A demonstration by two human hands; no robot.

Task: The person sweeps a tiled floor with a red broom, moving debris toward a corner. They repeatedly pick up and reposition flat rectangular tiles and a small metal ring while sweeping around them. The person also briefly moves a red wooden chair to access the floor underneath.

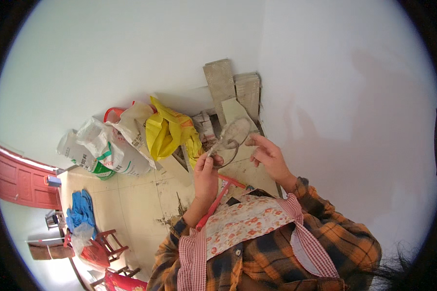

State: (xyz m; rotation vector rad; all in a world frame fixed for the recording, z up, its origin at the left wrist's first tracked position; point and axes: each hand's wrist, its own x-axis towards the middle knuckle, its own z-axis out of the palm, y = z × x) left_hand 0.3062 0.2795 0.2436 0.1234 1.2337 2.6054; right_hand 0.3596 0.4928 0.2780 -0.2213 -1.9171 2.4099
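My left hand [207, 171] pinches the narrow end of a dusty grey oval object [236, 130], held up in front of me. A thin dark loop [234, 154] hangs from its underside; what the object is exactly I cannot tell. Just right of its rim is my right hand [267, 154], fingers apart and curled, with nothing visibly gripped. Below the hands, a red T-shaped handle [218, 200] slants beside my left forearm. A floral apron [247, 225] covers my front.
Long tile strips [219, 78] lean in the wall corner, near a pale broken tile piece [233, 109]. A yellow plastic sack [167, 134] and several white woven sacks [113, 149] line the wall. Dark debris [178, 209] dirties the tiled floor [138, 203]. Wooden stools [111, 243] stand at lower left.
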